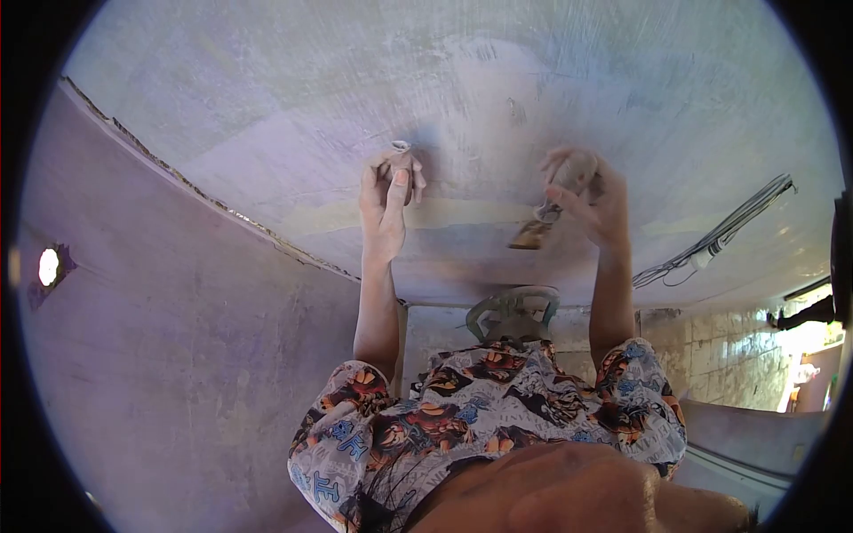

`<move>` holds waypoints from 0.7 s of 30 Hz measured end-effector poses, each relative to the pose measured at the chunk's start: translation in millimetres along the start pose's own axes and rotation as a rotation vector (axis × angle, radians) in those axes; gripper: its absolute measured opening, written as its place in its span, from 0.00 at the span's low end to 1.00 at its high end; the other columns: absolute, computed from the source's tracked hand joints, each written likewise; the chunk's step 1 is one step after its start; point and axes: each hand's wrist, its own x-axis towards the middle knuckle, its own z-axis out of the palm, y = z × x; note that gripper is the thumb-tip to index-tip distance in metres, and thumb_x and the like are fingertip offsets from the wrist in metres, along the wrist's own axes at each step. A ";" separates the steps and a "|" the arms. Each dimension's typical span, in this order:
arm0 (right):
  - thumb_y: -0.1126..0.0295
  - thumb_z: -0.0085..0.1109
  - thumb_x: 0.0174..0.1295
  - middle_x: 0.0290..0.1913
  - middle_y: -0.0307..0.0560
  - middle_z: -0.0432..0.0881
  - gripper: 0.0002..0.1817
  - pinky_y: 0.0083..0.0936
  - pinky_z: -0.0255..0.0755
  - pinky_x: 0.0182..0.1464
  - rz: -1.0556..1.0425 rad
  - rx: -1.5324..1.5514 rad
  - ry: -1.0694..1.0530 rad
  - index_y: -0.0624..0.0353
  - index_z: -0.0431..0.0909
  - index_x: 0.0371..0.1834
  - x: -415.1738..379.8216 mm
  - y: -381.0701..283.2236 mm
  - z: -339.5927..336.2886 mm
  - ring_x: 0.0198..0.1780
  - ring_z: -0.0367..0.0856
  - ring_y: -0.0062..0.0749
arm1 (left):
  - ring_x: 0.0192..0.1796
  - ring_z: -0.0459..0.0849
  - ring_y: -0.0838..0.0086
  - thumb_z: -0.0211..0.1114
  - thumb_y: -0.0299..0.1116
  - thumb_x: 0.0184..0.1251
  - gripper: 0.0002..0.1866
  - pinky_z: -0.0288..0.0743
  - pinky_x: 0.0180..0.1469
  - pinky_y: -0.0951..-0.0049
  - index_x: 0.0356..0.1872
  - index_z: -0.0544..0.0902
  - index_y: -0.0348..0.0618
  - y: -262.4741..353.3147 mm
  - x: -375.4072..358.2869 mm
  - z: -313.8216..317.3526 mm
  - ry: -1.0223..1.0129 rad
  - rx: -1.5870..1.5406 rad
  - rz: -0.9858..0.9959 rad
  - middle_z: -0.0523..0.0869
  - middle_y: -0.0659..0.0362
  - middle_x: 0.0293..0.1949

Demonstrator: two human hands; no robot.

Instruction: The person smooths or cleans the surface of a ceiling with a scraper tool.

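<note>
Both of my hands are raised in front of a pale, streaked plaster surface. My left hand (389,195) has its fingers wrapped round a small, whitish crumpled piece (402,147), whose top sticks up past the fingertips. On the right, my right hand (586,191), slightly blurred, is closed round the handle of a brush (531,234). Its brownish bristles point down and to the left, below the fingers. A dusty, pale rounded part shows between the fingers of that hand.
A green plastic chair (513,313) stands below, beyond my patterned shirt. Bundled cables (715,238) hang from the surface at right. A lit lamp (49,266) is on the left wall. At the far right edge, part of a person in dark clothing (813,313) shows near a bright opening.
</note>
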 end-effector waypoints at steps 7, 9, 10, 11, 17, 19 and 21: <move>0.76 0.66 0.60 0.49 0.43 0.83 0.18 0.24 0.71 0.55 -0.019 0.039 0.187 0.63 0.78 0.55 40.7 5.8 24.3 0.49 0.79 0.26 | 0.30 0.73 0.81 0.55 0.35 0.78 0.16 0.65 0.29 0.81 0.58 0.75 0.36 19.8 37.3 20.9 0.018 0.202 0.090 0.81 0.57 0.41; 0.76 0.65 0.61 0.54 0.46 0.82 0.19 0.27 0.67 0.62 -0.316 -0.043 0.008 0.63 0.78 0.56 57.0 4.9 22.5 0.56 0.78 0.30 | 0.29 0.72 0.82 0.54 0.35 0.78 0.16 0.65 0.30 0.81 0.58 0.76 0.35 26.4 42.6 23.1 0.016 0.202 0.081 0.82 0.58 0.40; 0.76 0.65 0.61 0.54 0.46 0.82 0.19 0.27 0.67 0.62 -0.315 -0.039 0.003 0.63 0.78 0.56 62.7 6.5 23.4 0.56 0.78 0.30 | 0.28 0.71 0.83 0.54 0.35 0.78 0.17 0.66 0.31 0.81 0.58 0.76 0.34 29.3 47.2 22.8 0.012 0.193 0.063 0.82 0.59 0.39; 0.77 0.65 0.60 0.55 0.48 0.82 0.19 0.28 0.65 0.65 -0.254 -0.073 -0.068 0.63 0.78 0.56 63.7 10.2 22.6 0.59 0.76 0.32 | 0.28 0.71 0.83 0.54 0.35 0.78 0.17 0.66 0.31 0.81 0.58 0.76 0.34 31.1 49.3 24.4 0.012 0.198 0.063 0.82 0.59 0.39; 0.79 0.65 0.58 0.58 0.48 0.80 0.21 0.29 0.63 0.67 -0.213 -0.068 -0.109 0.62 0.78 0.56 64.4 19.3 31.3 0.63 0.75 0.33 | 0.26 0.69 0.82 0.45 0.42 0.82 0.22 0.59 0.24 0.83 0.62 0.74 0.34 20.4 56.2 15.0 -0.047 -0.062 -0.041 0.77 0.60 0.40; 0.79 0.65 0.58 0.58 0.48 0.80 0.21 0.29 0.62 0.67 -0.217 -0.063 -0.109 0.62 0.78 0.57 65.1 19.4 32.3 0.63 0.74 0.33 | 0.26 0.70 0.82 0.45 0.43 0.81 0.23 0.59 0.23 0.82 0.61 0.74 0.34 19.5 57.5 14.4 -0.042 -0.103 -0.068 0.77 0.60 0.39; 0.80 0.65 0.57 0.58 0.48 0.79 0.22 0.29 0.62 0.67 -0.209 -0.076 -0.126 0.63 0.77 0.57 64.8 16.2 32.4 0.63 0.74 0.34 | 0.27 0.71 0.82 0.45 0.44 0.81 0.23 0.59 0.23 0.82 0.60 0.75 0.34 19.6 59.3 16.4 -0.040 -0.156 -0.093 0.77 0.60 0.38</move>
